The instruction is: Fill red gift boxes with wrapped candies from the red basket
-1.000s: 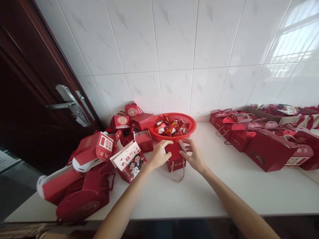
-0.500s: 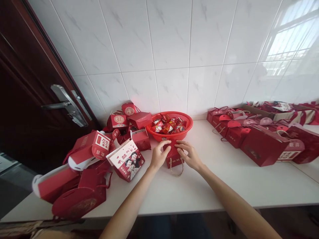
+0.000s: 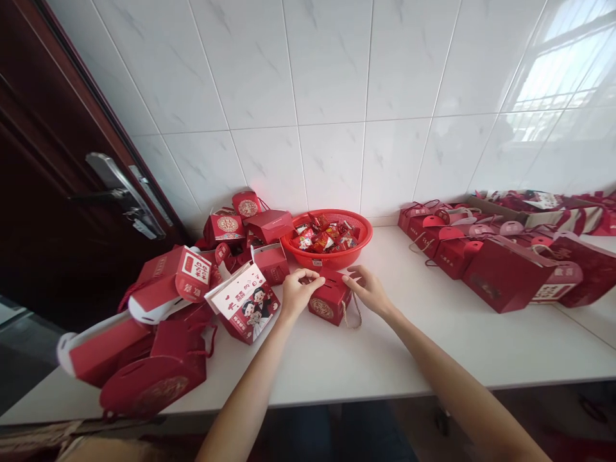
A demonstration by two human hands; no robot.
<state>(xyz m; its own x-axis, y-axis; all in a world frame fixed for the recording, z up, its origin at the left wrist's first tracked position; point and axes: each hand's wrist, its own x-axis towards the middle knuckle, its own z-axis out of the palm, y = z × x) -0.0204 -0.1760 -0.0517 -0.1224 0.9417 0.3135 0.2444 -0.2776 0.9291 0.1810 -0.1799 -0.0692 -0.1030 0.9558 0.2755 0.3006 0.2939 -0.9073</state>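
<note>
A small red gift box (image 3: 331, 301) stands on the white table in front of me, with a round gold emblem on its near side and slots in its closed top. From its right side hangs a beige rope handle (image 3: 355, 317). My left hand (image 3: 299, 292) is closed at the box's upper left edge, thumb and forefinger pinched together there; its other fingers are partly hidden. My right hand (image 3: 368, 289) is at the upper right edge, fingers curved and apart, thumb close to the lid.
Behind the box is a red plastic basket (image 3: 332, 260) of wrapped sweets. Several red gift boxes (image 3: 166, 356) are heaped on the left, one with a cartoon couple (image 3: 250, 308). Rows of red boxes (image 3: 505, 273) stand on the right. A tiled wall (image 3: 332, 160) rises behind; a dark door (image 3: 58, 167) is at left.
The box has turned, so its gold-emblem side now faces me and the rope handle side faces right. My left hand has moved slightly left and lower.
</note>
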